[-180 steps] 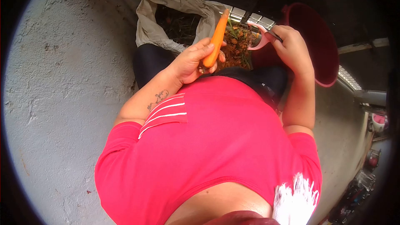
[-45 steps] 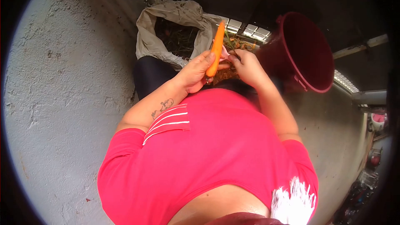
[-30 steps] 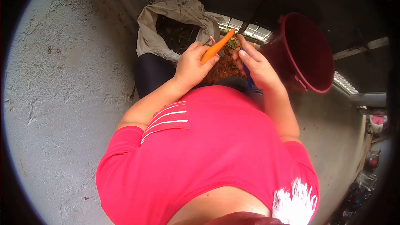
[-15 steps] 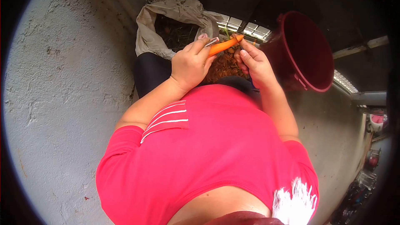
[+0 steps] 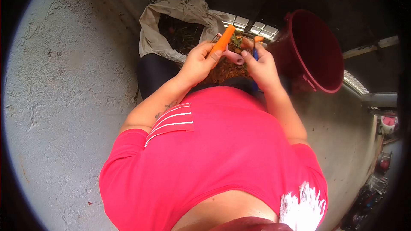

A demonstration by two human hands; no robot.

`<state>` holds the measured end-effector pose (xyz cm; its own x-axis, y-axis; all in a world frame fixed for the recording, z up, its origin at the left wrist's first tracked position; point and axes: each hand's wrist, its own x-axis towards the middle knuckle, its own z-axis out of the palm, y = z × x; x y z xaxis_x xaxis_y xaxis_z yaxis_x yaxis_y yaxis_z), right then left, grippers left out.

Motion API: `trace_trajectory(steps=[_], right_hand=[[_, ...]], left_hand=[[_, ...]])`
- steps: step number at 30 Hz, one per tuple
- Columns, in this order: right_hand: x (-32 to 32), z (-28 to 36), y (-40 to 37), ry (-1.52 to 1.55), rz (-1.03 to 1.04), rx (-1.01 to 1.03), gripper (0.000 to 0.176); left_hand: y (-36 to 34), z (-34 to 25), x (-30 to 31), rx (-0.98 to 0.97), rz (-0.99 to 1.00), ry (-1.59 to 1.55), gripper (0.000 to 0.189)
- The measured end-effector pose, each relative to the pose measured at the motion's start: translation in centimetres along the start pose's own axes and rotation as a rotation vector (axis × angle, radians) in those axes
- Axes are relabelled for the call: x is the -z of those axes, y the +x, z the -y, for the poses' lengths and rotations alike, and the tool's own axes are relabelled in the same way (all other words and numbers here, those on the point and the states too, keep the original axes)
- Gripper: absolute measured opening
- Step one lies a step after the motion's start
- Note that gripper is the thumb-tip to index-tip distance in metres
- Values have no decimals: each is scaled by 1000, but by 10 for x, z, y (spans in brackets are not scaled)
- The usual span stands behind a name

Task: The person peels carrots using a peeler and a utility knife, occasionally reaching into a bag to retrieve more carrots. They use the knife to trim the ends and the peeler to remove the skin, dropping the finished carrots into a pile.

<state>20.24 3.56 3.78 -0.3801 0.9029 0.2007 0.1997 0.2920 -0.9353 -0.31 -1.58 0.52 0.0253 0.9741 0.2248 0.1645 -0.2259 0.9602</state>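
Thumb and fingers of the left hand (image 5: 198, 63) clench a smooth, bright-orange, tapering carrot (image 5: 223, 40), its blunt end just beyond the fingertips; the same hand also holds a pale-pink, curved peeler (image 5: 233, 56), its rounded handle poking toward the right thumb, though whether the two touch I cannot tell. Fingers of the right hand (image 5: 262, 68) grip what looks like a slim blue-handled knife (image 5: 255, 54), and a small orange carrot piece (image 5: 258, 38) sits just above their tips, seemingly on the blade, which is too small to make out. The step in hand looks like trimming the carrot's end; the next move would probably call for freeing that cut piece, with the left grip firm. Below and between both sets of fingers lies a loose, crumbly spread of orange-brown scraps (image 5: 224, 72) with green, leafy bits among them. Just beyond the left fingers stands an off-white woven sack (image 5: 150, 32), its mouth crumpled and frayed, dark grassy stuff inside. Beyond the right fingers is a deep-red, round bucket (image 5: 282, 57) with a smooth rim. Well apart from the left fingers spreads a grey, rough-plastered wall (image 5: 64, 90).
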Motion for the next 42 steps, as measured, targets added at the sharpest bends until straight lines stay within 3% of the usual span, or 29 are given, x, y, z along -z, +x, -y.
trace_trajectory(steps=[1,2,6,10,13,15,22,23,26,27,29,30,33,34,37,38,39,41,42], right_hand=[[-7,0,1,-306,-69,277,26],[-7,3,-6,-199,-41,144,27],[-6,-6,-2,-200,-140,126,22],[-5,-2,-10,356,-97,-309,19],[-23,14,-11,296,105,-368,24],[-37,15,-8,372,158,-248,31],[-36,4,-6,297,123,-172,31],[-34,3,-6,290,117,-154,31],[-12,11,-1,-262,-10,190,31],[-3,12,3,-357,-27,417,28],[10,17,6,-408,42,495,25],[14,21,7,-444,122,559,23],[12,25,6,-523,181,625,23],[11,20,7,-525,175,626,25],[1,4,13,-261,-51,588,27],[4,1,7,-147,-84,294,29],[7,-29,17,-74,-156,320,34],[18,-43,26,467,-226,-562,30],[23,-44,29,617,-88,-766,21]], left_hand=[[-1,0,-2,95,26,-219,31],[-3,-2,-5,189,50,-439,32],[-2,-17,0,508,66,-939,37],[-1,-4,-8,481,-126,-984,44],[1,2,-26,301,-219,-962,46],[1,5,-36,122,-187,-992,47],[-6,5,-34,20,-52,-837,54],[-6,5,-32,86,-63,-871,57],[-3,-7,-16,288,-107,-938,71],[-1,-9,-3,348,41,-1019,72],[3,-11,25,472,343,-1173,74],[3,-16,26,577,286,-1129,75],[2,2,32,537,506,-734,68],[-3,-7,27,517,467,-664,50],[1,0,22,374,443,-537,37],[0,0,21,360,380,-531,32],[1,2,18,197,297,-308,31],[2,9,12,-126,125,136,29],[0,6,11,-147,79,229,28]])
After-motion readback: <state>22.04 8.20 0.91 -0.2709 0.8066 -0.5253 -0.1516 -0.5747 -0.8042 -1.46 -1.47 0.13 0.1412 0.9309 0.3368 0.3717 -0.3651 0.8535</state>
